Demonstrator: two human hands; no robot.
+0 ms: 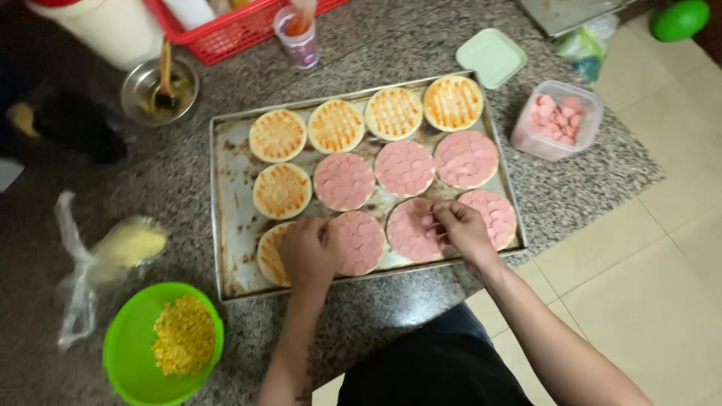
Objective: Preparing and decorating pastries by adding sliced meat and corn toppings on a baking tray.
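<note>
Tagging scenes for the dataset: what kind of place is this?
Most likely a home kitchen: a speckled stone counter, a metal baking tray of small pizza bases, and a green bowl of corn.

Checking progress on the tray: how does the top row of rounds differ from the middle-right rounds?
The top row rounds show only orange sauce stripes on a pale base; the middle-right rounds are fully covered in pink sausage slices. The top row lies farther from the hands. Both are the same size, lying flat on the metal tray.
</note>
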